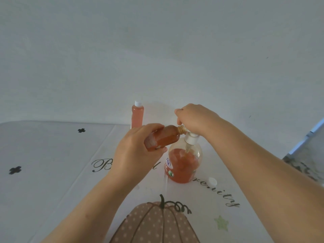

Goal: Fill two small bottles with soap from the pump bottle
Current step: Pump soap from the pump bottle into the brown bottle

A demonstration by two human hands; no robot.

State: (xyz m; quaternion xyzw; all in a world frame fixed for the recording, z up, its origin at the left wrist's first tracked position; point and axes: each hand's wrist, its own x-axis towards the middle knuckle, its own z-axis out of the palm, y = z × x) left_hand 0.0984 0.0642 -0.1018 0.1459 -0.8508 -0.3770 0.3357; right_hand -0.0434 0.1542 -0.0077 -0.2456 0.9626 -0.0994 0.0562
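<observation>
Cap (212, 181), filled bottle (137, 116) near; left hand (135, 151) grips small bottle (164, 137), right hand (194, 118) clasps pump bottle (182, 165) head.

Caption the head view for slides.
Left hand tilts an uncapped small bottle to the pump bottle's spout; right hand grips the pump head; a capped bottle stands behind.

Pumpkin-print tablecloth (52, 181) (black script), pale wall (157, 50)

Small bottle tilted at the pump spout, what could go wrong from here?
1. The small bottle in the left hand looks nearly full; further pumping by the right hand may overflow it.
2. Its tilted mouth only meets the spout of the pump bottle, so a slip could drip soap onto the tablecloth.
3. The loose white cap lies near the right forearm and could be knocked away.
</observation>
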